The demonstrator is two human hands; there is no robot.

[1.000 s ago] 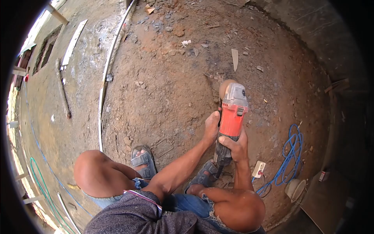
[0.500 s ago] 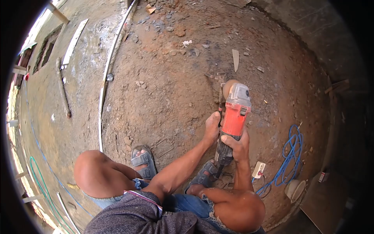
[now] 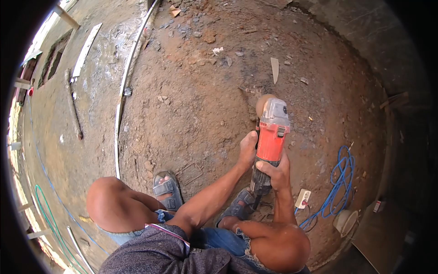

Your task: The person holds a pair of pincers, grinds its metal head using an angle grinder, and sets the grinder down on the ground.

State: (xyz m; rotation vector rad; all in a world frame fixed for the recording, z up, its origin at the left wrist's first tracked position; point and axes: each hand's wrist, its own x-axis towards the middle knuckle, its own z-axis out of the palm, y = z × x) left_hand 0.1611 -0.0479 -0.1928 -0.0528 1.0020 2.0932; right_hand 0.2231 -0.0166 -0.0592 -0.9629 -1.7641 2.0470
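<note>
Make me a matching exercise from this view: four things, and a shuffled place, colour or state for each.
1. power tool
2. coiled cable
3. socket block
4. stick

A. left of the long pale strip
B. pale, red plug in it
C. blue, in loose loops
D. gripped by the left hand and right hand

Pairs: 1-D, 2-C, 3-B, 4-A

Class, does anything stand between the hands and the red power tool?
Nothing visible does: the right hand grips the red power tool, and the left hand is at its side, fingers mostly hidden.
</note>
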